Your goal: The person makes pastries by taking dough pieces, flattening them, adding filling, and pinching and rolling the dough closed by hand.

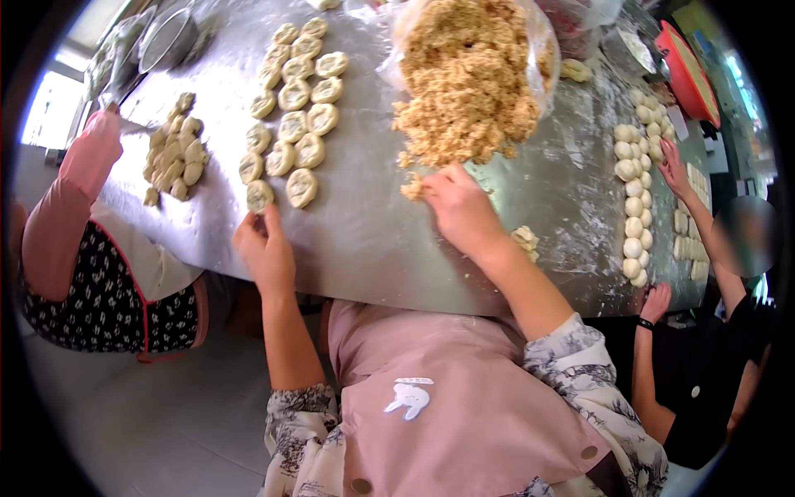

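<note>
My left hand (267, 248) pinches the near edge of a flat round dough bun (259, 196), which lies at the near end of rows of similar buns (293, 94) on the metal table. With fingers drawn together, my right hand (460, 207) grips a clump of crumbly tan filling (412, 188). Just beyond that hand, a large heap of the same filling (468, 74) spills from a clear plastic bag (542, 50). A small lump of dough (525, 241) lies near my right wrist.
A co-worker's pink-sleeved arm (70, 199) reaches over a pile of dough pieces (176, 157) at left. At right, another person's hands (675, 168) are beside rows of dough balls (633, 203). A red basin (687, 74) stands far right; a sieve (168, 40) is far left.
</note>
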The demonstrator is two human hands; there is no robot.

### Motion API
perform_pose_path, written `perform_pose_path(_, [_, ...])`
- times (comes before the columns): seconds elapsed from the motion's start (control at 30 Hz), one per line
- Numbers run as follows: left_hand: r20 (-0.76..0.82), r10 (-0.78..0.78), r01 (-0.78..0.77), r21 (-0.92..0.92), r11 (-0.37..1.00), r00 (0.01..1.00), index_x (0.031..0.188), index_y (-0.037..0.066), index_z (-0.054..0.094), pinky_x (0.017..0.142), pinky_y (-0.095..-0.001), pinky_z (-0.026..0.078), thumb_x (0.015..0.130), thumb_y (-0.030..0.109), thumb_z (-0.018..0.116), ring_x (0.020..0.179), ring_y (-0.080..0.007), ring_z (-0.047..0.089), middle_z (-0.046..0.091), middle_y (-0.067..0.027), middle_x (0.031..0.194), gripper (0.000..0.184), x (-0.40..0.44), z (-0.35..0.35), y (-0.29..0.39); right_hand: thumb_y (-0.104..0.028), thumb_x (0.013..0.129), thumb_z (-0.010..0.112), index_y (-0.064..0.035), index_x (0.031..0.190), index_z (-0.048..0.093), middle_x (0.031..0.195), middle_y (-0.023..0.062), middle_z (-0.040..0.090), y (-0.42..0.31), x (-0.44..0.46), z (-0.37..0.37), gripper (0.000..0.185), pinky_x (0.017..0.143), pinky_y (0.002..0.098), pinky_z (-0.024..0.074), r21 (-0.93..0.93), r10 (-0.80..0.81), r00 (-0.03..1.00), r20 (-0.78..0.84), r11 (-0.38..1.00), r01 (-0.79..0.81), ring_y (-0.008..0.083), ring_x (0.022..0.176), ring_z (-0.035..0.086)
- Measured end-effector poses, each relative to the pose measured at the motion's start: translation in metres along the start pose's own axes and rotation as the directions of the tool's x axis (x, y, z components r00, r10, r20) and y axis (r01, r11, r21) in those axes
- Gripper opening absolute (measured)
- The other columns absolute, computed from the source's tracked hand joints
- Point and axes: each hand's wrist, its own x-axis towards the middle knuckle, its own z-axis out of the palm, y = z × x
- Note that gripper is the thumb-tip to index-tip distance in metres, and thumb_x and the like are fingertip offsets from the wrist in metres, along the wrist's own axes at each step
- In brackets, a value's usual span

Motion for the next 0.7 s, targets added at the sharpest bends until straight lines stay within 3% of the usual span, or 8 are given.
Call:
perform_pose_path(0.1, [-0.002,-0.002,0.002,0.041,0.999,1.0,0.113,-0.014,0.056,0.09,-0.0385,0.045,0.09,0.036,0.065,0.099,-0.032,0.056,0.052,-0.025,0.112,0.056,0.01,-0.001,-0.003,0.003,0.078,0.06,-0.003,0.095,0.066,0.095,0.0126,0.061,0.009,-0.008,-0.025,0.018,0.081,0.0397,0.0497,-0.046,-0.003,0.991,0.131,0.999,0.009,0.0321,0.091,0.059])
perform_pose_path(0.23, [-0.107,0.022,-0.017,0.05,0.999,0.994,0.109,-0.012,0.057,0.089,-0.0397,0.045,0.089,0.034,0.065,0.099,-0.0332,0.055,0.053,-0.0246,0.111,0.05,0.024,0.005,-0.018,-0.016,0.077,0.075,-0.0039,0.117,0.061,0.119,0.0156,0.057,-0.011,-0.015,-0.051,0.044,0.095,0.0381,0.047,-0.12,0.188,0.98,0.061,0.976,-0.18,0.0337,0.112,0.056])
perform_pose_path(0.3, [0.004,0.014,-0.014,0.026,1.0,1.0,0.107,-0.011,0.058,0.087,-0.0404,0.045,0.088,0.032,0.066,0.099,-0.0325,0.055,0.054,-0.0246,0.111,0.047,0.03,0.002,-0.01,-0.019,0.077,0.077,-0.0037,0.119,0.059,0.118,0.0165,0.057,-0.023,-0.014,-0.038,0.048,0.094,0.0389,0.0469,-0.196,0.315,0.949,0.006,0.931,-0.308,0.0343,0.111,0.056])
perform_pose_path(0.33, [-0.088,0.082,-0.08,0.024,0.996,0.993,0.099,-0.007,0.058,0.08,-0.0403,0.046,0.085,0.027,0.069,0.092,-0.0302,0.057,0.059,-0.0222,0.101,0.039,0.032,0.009,-0.013,-0.021,0.077,0.077,-0.0035,0.12,0.058,0.117,0.0169,0.057,-0.028,-0.013,-0.031,0.05,0.094,0.0393,0.0468,-0.234,0.374,0.927,-0.031,0.899,-0.371,0.0346,0.111,0.056])
perform_pose_path(0.43, [0.082,0.033,-0.028,-0.054,0.998,0.996,0.091,-0.004,0.056,0.073,-0.0393,0.047,0.082,0.023,0.072,0.079,-0.0285,0.058,0.061,-0.0179,0.087,0.033,0.031,0.005,0.002,-0.015,0.079,0.074,-0.0035,0.114,0.062,0.106,0.0163,0.058,-0.016,-0.018,-0.005,0.039,0.083,0.0399,0.0502,-0.193,0.282,0.959,-0.011,0.941,-0.279,0.0334,0.097,0.061])
perform_pose_path(0.57, [-0.041,0.044,-0.049,-0.151,0.987,0.998,0.095,0.0,0.051,0.065,-0.0333,0.047,0.08,0.019,0.075,0.072,-0.0196,0.059,0.06,-0.0107,0.083,0.035,0.014,0.007,-0.001,-0.012,0.078,0.074,-0.0045,0.109,0.064,0.101,0.0151,0.059,-0.008,-0.023,-0.015,0.033,0.078,0.0387,0.0513,-0.114,0.258,0.963,0.081,0.962,-0.248,0.0312,0.089,0.062])
perform_pose_path(0.63, [0.122,-0.073,0.137,-0.684,0.716,0.99,0.111,-0.002,0.048,0.073,-0.0263,0.05,0.087,0.011,0.066,0.085,-0.0169,0.061,0.058,-0.0087,0.098,0.032,0.007,0.001,-0.004,-0.013,0.077,0.075,-0.0055,0.109,0.065,0.099,0.0144,0.06,-0.008,-0.026,-0.037,0.035,0.078,0.0381,0.0516,-0.004,0.351,0.926,0.14,0.935,-0.354,0.0303,0.088,0.063])
perform_pose_path(0.7, [0.406,-0.1,0.414,-0.839,0.353,0.908,0.119,-0.004,0.048,0.077,-0.0279,0.052,0.089,0.007,0.06,0.09,-0.019,0.061,0.058,-0.0104,0.101,0.034,-0.008,-0.017,0.02,-0.013,0.075,0.077,-0.007,0.112,0.065,0.102,0.0136,0.059,-0.017,-0.031,-0.051,0.039,0.078,0.0379,0.0517,-0.022,0.35,0.93,0.114,0.936,-0.35,0.0288,0.089,0.063])
